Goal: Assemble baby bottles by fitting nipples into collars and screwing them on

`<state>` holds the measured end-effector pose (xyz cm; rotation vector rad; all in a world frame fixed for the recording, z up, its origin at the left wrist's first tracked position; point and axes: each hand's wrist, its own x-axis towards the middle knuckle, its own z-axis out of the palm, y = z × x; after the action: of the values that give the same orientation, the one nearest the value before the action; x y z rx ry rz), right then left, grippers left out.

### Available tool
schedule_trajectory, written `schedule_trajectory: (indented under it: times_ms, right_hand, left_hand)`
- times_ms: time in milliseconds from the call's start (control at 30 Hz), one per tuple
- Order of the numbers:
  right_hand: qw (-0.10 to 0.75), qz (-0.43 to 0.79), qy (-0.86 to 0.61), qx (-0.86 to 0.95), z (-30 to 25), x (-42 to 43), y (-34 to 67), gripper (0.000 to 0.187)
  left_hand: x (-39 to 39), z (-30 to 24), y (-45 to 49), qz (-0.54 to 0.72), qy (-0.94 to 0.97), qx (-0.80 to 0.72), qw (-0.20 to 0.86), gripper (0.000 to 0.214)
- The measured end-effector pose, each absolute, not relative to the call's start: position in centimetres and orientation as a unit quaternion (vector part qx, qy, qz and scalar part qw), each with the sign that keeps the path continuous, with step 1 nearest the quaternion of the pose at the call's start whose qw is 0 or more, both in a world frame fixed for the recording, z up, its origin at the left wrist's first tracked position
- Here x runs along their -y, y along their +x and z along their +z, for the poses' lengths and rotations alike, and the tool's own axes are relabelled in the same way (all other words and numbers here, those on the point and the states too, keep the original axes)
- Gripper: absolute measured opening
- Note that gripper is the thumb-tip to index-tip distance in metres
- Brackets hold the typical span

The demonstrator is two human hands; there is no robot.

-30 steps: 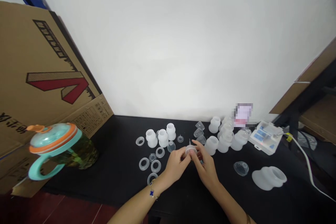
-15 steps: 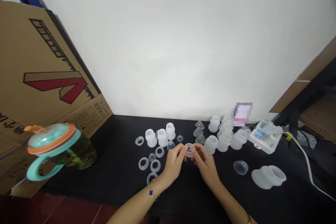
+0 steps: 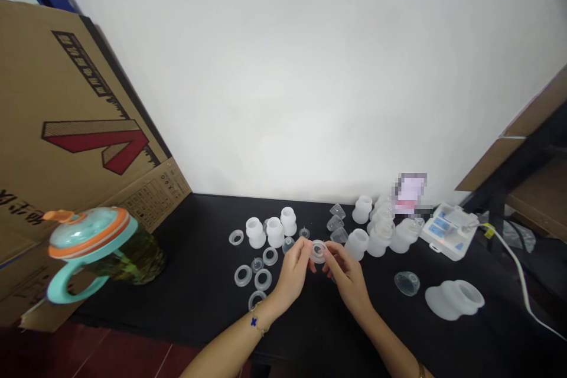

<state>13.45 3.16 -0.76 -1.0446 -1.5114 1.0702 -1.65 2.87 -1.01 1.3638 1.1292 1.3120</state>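
Between my two hands is a translucent plastic ring [image 3: 318, 252], held above the black table. My left hand [image 3: 295, 263] pinches its left side, and my right hand [image 3: 346, 271] grips its right side with the thumb on the rim. Part of the ring is hidden by fingers. To the left lie several similar loose rings [image 3: 243, 275] and a small clear nipple-shaped piece [image 3: 257, 264]. Behind them stand three white bottle bodies [image 3: 275, 232]. Just beyond my right hand are clear caps [image 3: 338, 235] and a white bottle body [image 3: 357, 243].
A teal-lidded jug [image 3: 104, 248] stands at the left beside a cardboard box [image 3: 80, 106]. At the right are more white bottles [image 3: 380, 236], a clear cover [image 3: 406, 283], a bottle on its side [image 3: 455, 300], and a white power strip [image 3: 447, 230] with a cable [image 3: 518, 271].
Both hands stay on the ring, which appears slightly tilted and moved a little compared with before. The other things keep their places.
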Motion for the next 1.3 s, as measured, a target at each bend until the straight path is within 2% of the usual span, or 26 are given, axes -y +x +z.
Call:
schedule_trajectory:
  times_ms: [400,833,1167,1300]
  right_hand:
    - [0.487,0.44,-0.447,0.607,-1.29,-3.38,13.64,0.041]
    - [0.461,0.425,-0.469,0.622,-0.58,-3.0,13.51,0.038]
    - [0.478,0.385,-0.462,0.64,-0.57,-2.72,13.37,0.031]
    - [0.483,0.364,-0.465,0.647,-0.57,-2.75,13.35,0.03]
  left_hand:
    - [-2.59,-1.01,-1.46,0.557,0.516,-0.429,0.489,0.027]
    - [-2.76,-1.37,-1.59,0.557,0.522,-0.439,0.474,0.024]
    - [-2.88,-1.23,-1.64,0.52,0.574,-0.441,0.454,0.039]
    - [-3.17,-1.17,-1.68,0.524,0.553,-0.413,0.498,0.037]
